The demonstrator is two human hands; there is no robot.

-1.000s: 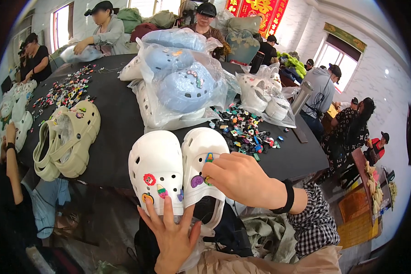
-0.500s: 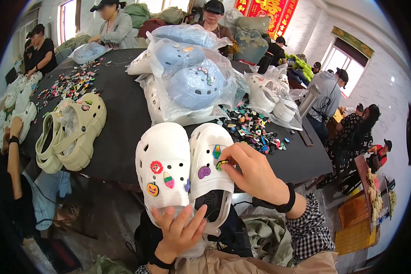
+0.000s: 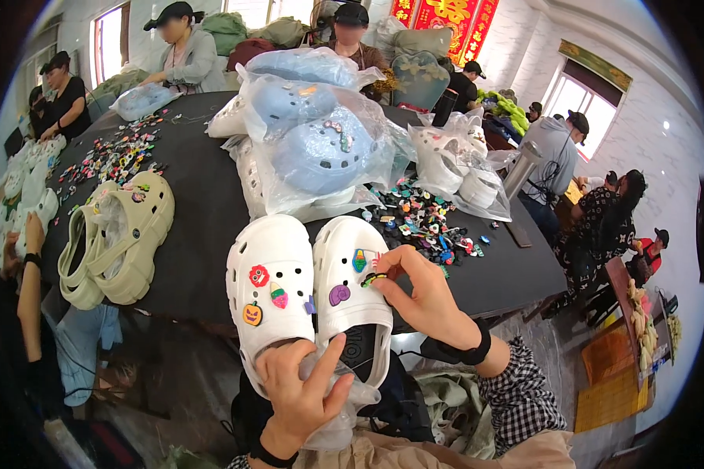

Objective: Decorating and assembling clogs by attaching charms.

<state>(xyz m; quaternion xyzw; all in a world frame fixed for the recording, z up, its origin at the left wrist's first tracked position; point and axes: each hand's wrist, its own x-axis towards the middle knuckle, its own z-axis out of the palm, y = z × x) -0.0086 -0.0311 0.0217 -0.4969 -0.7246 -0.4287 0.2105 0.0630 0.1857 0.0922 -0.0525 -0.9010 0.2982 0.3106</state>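
White moulded clogs (image 3: pixel 270 246), one pair, are presented side by side at the near edge of the bench (image 3: pixel 192 211), toes pointing away from the person. Left clog (image 3: pixel 285 262): fitted with a red face charm (image 3: pixel 258 275), a pink-and-green charm (image 3: pixel 279 295) and an orange pumpkin charm (image 3: pixel 252 314), with a violet piece (image 3: pixel 310 305) at its inner side. Right clog (image 3: pixel 346 238): a blue-and-green charm (image 3: pixel 359 259) and a purple spiral charm (image 3: pixel 339 294) sit on the upper.

Condition of hands: right hand (image 3: pixel 430 301), thumb and forefinger pinching a black-and-green charm (image 3: pixel 373 279) against the outer side of the right clog's upper; whether it is seated cannot be determined. Left hand (image 3: pixel 301 388), fingers partly spread at the left clog's heel opening, against clear plastic (image 3: pixel 360 397); whether it grips the rim cannot be told.

Surroundings: loose charms (image 3: pixel 426 227) are heaped on the bench ahead of the right hand; a second scatter of charms (image 3: pixel 113 152) lies farther left. Beige clogs (image 3: pixel 137 242) stand left of the white pair, well apart. Beyond the pair, light-blue clogs (image 3: pixel 317 156) lie stacked in clear bags. Bagged white shoes (image 3: pixel 450 172) lie behind the heaped charms.
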